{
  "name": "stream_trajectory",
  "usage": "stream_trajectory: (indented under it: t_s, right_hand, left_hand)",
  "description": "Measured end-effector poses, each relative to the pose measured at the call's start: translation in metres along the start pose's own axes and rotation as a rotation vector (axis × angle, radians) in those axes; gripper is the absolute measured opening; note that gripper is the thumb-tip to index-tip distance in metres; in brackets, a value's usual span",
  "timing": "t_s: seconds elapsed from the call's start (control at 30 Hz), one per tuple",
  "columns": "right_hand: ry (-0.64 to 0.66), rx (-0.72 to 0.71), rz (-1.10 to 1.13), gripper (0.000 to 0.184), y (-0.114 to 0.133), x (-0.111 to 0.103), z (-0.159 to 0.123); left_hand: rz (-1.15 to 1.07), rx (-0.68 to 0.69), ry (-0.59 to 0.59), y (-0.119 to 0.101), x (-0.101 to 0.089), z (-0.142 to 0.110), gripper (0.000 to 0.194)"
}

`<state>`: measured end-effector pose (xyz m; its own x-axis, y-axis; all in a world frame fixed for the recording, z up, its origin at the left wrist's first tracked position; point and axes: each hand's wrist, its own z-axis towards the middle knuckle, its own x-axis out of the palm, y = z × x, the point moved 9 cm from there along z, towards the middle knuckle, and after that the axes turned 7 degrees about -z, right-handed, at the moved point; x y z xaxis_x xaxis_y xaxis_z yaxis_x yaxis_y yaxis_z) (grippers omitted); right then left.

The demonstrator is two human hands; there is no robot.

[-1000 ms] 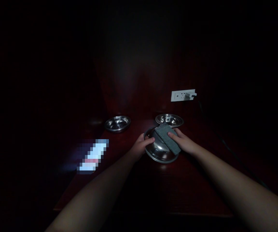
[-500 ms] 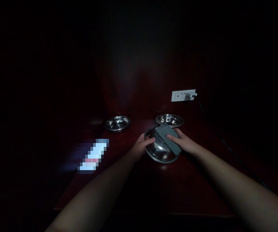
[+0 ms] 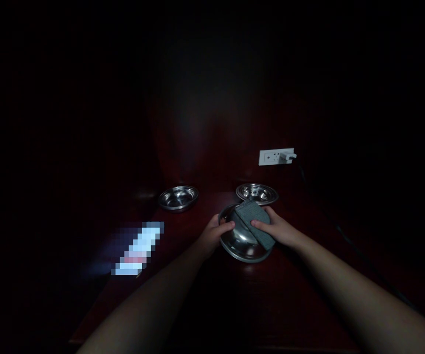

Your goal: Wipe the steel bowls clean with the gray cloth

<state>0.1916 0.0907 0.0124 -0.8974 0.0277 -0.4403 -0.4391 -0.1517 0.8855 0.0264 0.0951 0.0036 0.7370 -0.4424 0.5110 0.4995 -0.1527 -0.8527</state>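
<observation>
A shiny steel bowl point(image 3: 239, 241) is held with its rounded underside facing me. My left hand point(image 3: 214, 234) is closed on its left edge, with the thumb lying on the outside and the fingers hidden behind. Against the bowl's right side lies a folded grey-green cloth point(image 3: 252, 216). My right hand point(image 3: 277, 228) is closed on this cloth, thumb on top and most fingers out of sight. Just beyond the held bowl stands a wide-rimmed steel bowl point(image 3: 257, 193), partly covered by the cloth. Another steel bowl point(image 3: 178, 198) sits open side up at the back left.
Everything rests on a dark red wooden table point(image 3: 212, 295). A blurred-out bright screen point(image 3: 138, 250) lies at the left edge. A white wall socket point(image 3: 276, 157) with a plug and dark cable point(image 3: 345, 235) is at the back right. The surroundings are very dark.
The whole scene sits slightly lower in the picture, as my view has tilted up. My right thumb has slid a little left over the cloth. Both hands keep their hold.
</observation>
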Motion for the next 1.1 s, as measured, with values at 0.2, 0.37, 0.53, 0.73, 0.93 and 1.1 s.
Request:
stream_trajectory:
  t_s: [0.2, 0.37, 0.53, 0.73, 0.93, 1.1]
  right_hand:
    - [0.027, -0.025, 0.008, 0.07, 0.0013, 0.0028, 0.0001]
    - [0.016, 0.002, 0.006, 0.062, 0.001, 0.0025, -0.0018]
    - [-0.004, -0.014, 0.014, 0.058, 0.0038, 0.0014, -0.0032]
    - [-0.005, 0.019, -0.003, 0.058, 0.0008, 0.0009, -0.0026]
    - [-0.007, 0.019, -0.004, 0.059, 0.0005, 0.0008, -0.003]
    - [0.001, 0.007, -0.006, 0.059, 0.0026, 0.0013, -0.0034]
  left_hand:
    - [0.005, -0.007, -0.011, -0.0007, 0.0001, -0.0016, 0.039]
    - [0.008, -0.009, 0.026, -0.0002, 0.0023, -0.0002, 0.04]
    - [0.003, 0.0, -0.009, -0.0003, -0.0011, 0.0001, 0.039]
    - [-0.002, -0.011, -0.004, -0.0001, 0.0003, -0.0009, 0.039]
    - [-0.002, -0.022, -0.003, 0.0016, -0.0002, -0.0001, 0.038]
    - [0.009, -0.02, -0.026, 0.0006, -0.0017, -0.0005, 0.039]
